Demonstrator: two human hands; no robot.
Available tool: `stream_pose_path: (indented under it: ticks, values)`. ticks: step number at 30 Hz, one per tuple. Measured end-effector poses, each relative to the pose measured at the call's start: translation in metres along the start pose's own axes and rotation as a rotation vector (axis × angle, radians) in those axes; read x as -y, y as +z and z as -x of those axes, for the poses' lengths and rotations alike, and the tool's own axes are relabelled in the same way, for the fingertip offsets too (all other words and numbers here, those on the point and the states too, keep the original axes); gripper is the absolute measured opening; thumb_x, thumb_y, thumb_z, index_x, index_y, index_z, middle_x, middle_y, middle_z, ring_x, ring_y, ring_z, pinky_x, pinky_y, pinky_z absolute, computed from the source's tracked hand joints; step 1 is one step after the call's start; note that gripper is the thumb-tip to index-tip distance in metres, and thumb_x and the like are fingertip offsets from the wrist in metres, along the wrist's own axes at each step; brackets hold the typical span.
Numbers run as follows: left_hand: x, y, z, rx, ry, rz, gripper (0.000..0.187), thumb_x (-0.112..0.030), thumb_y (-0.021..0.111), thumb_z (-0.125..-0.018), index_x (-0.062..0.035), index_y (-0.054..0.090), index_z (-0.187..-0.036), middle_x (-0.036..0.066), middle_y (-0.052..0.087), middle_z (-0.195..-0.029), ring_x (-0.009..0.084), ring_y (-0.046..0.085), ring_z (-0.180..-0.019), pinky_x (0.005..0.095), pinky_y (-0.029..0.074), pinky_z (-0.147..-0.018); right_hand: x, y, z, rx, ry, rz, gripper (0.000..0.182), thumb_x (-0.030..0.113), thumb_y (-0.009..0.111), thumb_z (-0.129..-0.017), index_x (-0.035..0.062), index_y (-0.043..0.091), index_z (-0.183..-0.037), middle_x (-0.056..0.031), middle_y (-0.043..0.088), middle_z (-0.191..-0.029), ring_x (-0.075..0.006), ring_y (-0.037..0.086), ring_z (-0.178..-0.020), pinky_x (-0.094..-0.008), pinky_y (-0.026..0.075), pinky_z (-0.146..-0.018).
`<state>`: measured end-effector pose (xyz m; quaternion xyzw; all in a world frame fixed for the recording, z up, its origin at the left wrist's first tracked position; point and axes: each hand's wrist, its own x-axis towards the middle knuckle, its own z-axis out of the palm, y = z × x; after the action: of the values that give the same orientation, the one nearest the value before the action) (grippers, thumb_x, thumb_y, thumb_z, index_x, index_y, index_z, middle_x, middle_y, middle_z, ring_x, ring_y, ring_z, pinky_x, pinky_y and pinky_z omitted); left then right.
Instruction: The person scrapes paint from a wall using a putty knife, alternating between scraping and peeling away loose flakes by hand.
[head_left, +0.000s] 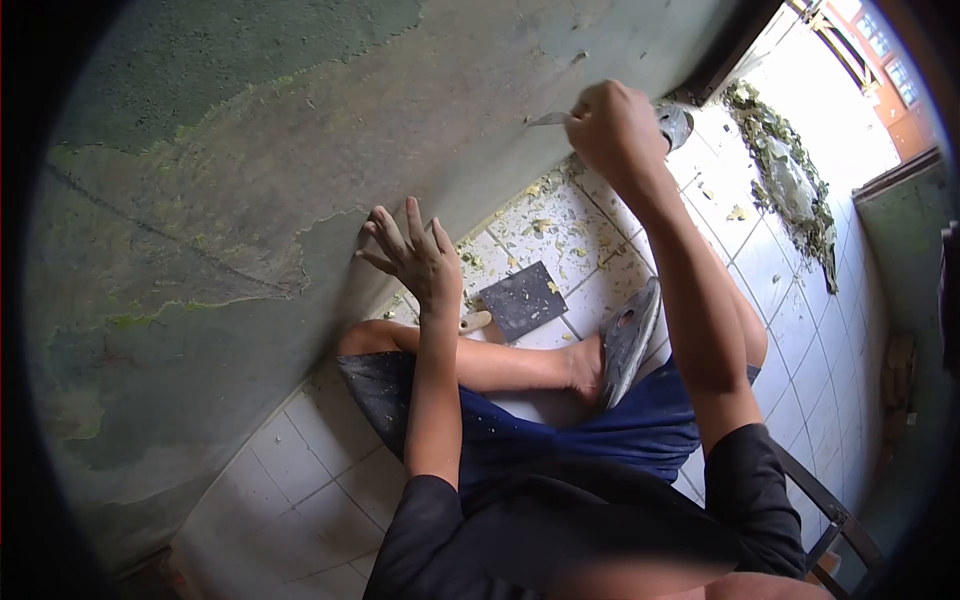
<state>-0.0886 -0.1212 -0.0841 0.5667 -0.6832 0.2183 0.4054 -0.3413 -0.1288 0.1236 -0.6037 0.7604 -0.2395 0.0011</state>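
My right hand [612, 125] is closed in a fist round a scraper, held up near the wall at the upper middle. Only the scraper's thin metal blade [547, 119] shows, pointing left toward the wall; its handle is hidden in my fist. Lower and to the left, my left hand [415, 258] is open with fingers spread, its fingertips right at the wall [240, 230]. The wall has patches of bare grey plaster among peeling green paint.
Paint flakes [540, 225] litter the white tiled floor [800, 330] along the wall. A dark rectangular board [522, 300] lies by my foot, beside a wooden handle [475, 322]. Debris with clear plastic [790, 180] is heaped near the bright doorway. A dark metal frame [840, 515] stands at the lower right.
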Motion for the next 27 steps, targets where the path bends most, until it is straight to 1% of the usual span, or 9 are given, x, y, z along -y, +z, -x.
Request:
stream_pose_path:
  ticks: [3, 6, 7, 10, 12, 15, 21, 24, 27]
  values:
    - [-0.003, 0.004, -0.002, -0.023, -0.028, 0.029, 0.071, -0.02, 0.076, -0.094, -0.0168, 0.042, -0.156, 0.024, 0.022, -0.17, 0.0457, 0.019, -0.158, 0.0782, 0.013, -0.118, 0.006, -0.013, 0.015, -0.196, -0.014, -0.15, 0.015, 0.006, 0.063, -0.074, -0.0017, 0.075, -0.079, -0.0268, 0.072, -0.082, -0.0438, 0.073, -0.08, -0.0488, 0.058, -0.079]
    - [-0.006, 0.005, 0.001, 0.006, -0.063, 0.028, 0.07, -0.023, 0.076, -0.094, -0.0172, 0.042, -0.155, 0.026, 0.024, -0.168, 0.048, 0.02, -0.157, 0.077, 0.012, -0.119, 0.005, -0.001, 0.006, 0.004, 0.105, -0.02, 0.02, 0.01, 0.062, -0.076, 0.0018, 0.079, -0.084, -0.025, 0.073, -0.086, -0.044, 0.073, -0.082, -0.0485, 0.058, -0.08]
    - [-0.004, 0.005, -0.001, -0.051, -0.048, 0.053, 0.069, -0.025, 0.075, -0.094, -0.0175, 0.043, -0.154, 0.025, 0.027, -0.168, 0.0479, 0.021, -0.156, 0.0765, 0.011, -0.119, 0.009, -0.005, 0.008, -0.066, 0.127, -0.067, 0.022, 0.012, 0.062, -0.076, 0.0039, 0.08, -0.086, -0.0246, 0.074, -0.087, -0.044, 0.073, -0.083, -0.0483, 0.058, -0.081]
    - [-0.004, 0.005, 0.006, -0.06, -0.077, 0.154, 0.067, -0.025, 0.074, -0.094, -0.0154, 0.045, -0.153, 0.02, 0.036, -0.165, 0.0407, 0.026, -0.157, 0.0736, 0.009, -0.121, 0.018, -0.005, 0.011, -0.15, 0.065, -0.017, 0.025, 0.015, 0.061, -0.078, 0.0089, 0.082, -0.091, -0.0226, 0.075, -0.09, -0.044, 0.074, -0.086, -0.0473, 0.058, -0.083]
    - [-0.007, -0.005, 0.006, -0.101, -0.057, 0.231, 0.057, -0.019, 0.076, -0.091, -0.0111, 0.053, -0.143, 0.017, 0.046, -0.159, 0.0348, 0.039, -0.151, 0.0662, 0.016, -0.12, 0.015, -0.001, -0.001, -0.063, -0.021, 0.023, 0.026, 0.017, 0.064, -0.079, 0.0081, 0.082, -0.096, -0.0217, 0.075, -0.094, -0.042, 0.074, -0.09, -0.0464, 0.057, -0.084]
    - [-0.009, -0.016, 0.008, -0.157, -0.008, 0.269, 0.039, -0.017, 0.079, -0.086, -0.011, 0.062, -0.121, 0.016, 0.061, -0.139, 0.0313, 0.058, -0.124, 0.0512, 0.033, -0.104, 0.026, -0.017, 0.012, -0.052, -0.001, 0.021, 0.029, 0.028, 0.073, -0.083, 0.0059, 0.081, -0.099, -0.0214, 0.076, -0.103, -0.0421, 0.072, -0.098, -0.0466, 0.056, -0.089]
    - [-0.017, -0.017, 0.018, -0.081, -0.027, 0.505, 0.033, -0.013, 0.08, -0.085, -0.0076, 0.061, -0.111, 0.013, 0.063, -0.115, 0.0323, 0.062, -0.105, 0.0461, 0.045, -0.092, 0.003, 0.02, 0.003, 0.012, -0.112, 0.09, 0.026, 0.028, 0.074, -0.082, 0.0095, 0.082, -0.098, -0.0199, 0.077, -0.105, -0.0412, 0.073, -0.1, -0.0477, 0.056, -0.09]
    - [-0.022, -0.02, 0.015, -0.042, -0.047, 0.639, 0.028, -0.012, 0.079, -0.086, -0.0047, 0.061, -0.105, 0.014, 0.064, -0.102, 0.0335, 0.065, -0.092, 0.0431, 0.052, -0.08, 0.025, 0.001, 0.029, -0.109, -0.024, 0.053, 0.024, 0.028, 0.073, -0.082, 0.0117, 0.083, -0.097, -0.0206, 0.077, -0.1, -0.0426, 0.073, -0.095, -0.0469, 0.057, -0.087]
    - [-0.032, -0.02, 0.013, 0.039, -0.156, 0.813, 0.021, -0.012, 0.078, -0.09, -0.0053, 0.062, -0.102, 0.011, 0.065, -0.088, 0.0269, 0.063, -0.071, 0.0372, 0.051, -0.063, 0.026, -0.001, 0.038, -0.071, -0.039, 0.051, 0.023, 0.024, 0.067, -0.086, 0.01, 0.082, -0.098, -0.0238, 0.075, -0.09, -0.0447, 0.073, -0.087, -0.0474, 0.057, -0.081]
